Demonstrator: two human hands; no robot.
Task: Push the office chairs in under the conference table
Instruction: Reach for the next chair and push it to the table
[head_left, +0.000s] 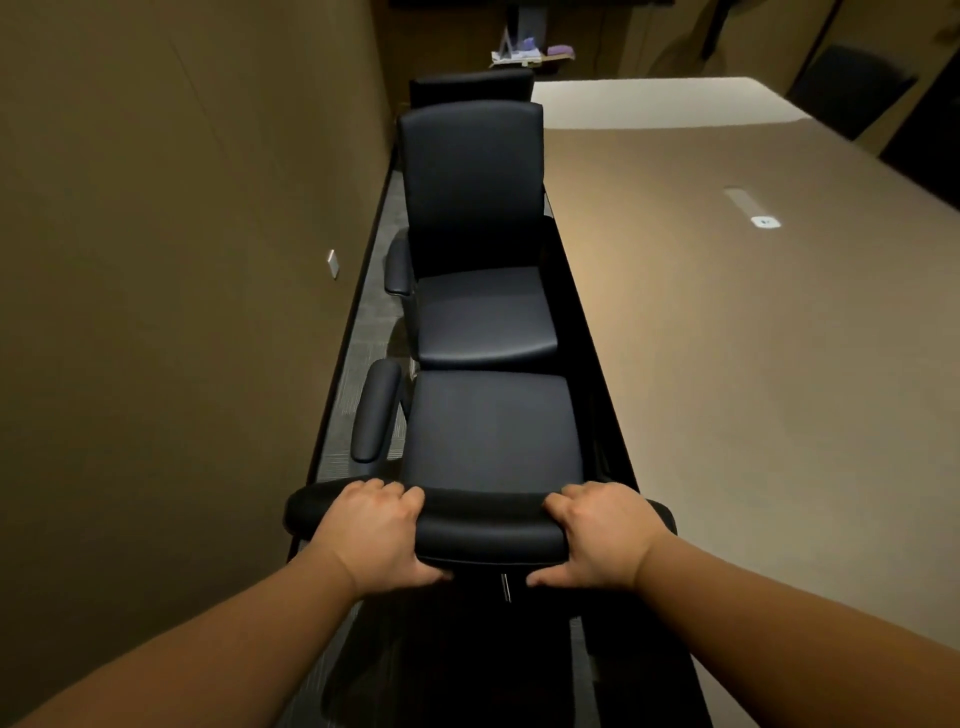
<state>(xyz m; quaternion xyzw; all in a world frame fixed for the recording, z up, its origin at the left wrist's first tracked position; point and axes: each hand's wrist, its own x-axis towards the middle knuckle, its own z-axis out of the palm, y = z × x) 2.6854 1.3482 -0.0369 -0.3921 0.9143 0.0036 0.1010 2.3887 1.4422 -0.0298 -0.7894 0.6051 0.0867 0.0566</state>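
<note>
Both hands, left hand (375, 535) and right hand (597, 535), have fingers wrapped on the near chair (493, 431) backrest top. Second chair (472, 234) faces it, seats touching, both left of the surface (753, 322) edge.

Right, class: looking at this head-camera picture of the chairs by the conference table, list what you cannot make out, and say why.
1. Base and wheels of the near chair: hidden below its seat and backrest, under the left hand and right hand.
2. Far chair: only its backrest top shows behind the middle chair.
3. Items on the far shelf: too small, dim.
4. Conference table: cut by the right edge.
</note>
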